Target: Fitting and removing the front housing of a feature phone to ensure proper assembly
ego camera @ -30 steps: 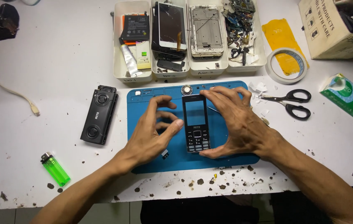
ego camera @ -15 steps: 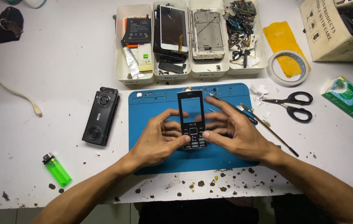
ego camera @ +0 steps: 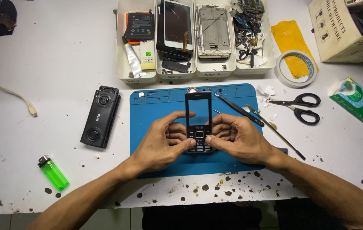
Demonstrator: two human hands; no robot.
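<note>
Now holding the phone (ego camera: 198, 121) over the blue mat (ego camera: 156, 106), left hand (ego camera: 164, 142) and right hand (ego camera: 237, 138) pinching its lower edges, thumbs on keypad. Better to press evenly, keeping it level.

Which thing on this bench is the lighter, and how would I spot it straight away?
Start at the blue mat in the middle of the white table and look toward its lower left. Past the black oblong gadget, near the table's front edge, lies the lighter. It is the only bright see-through green thing there.
</note>
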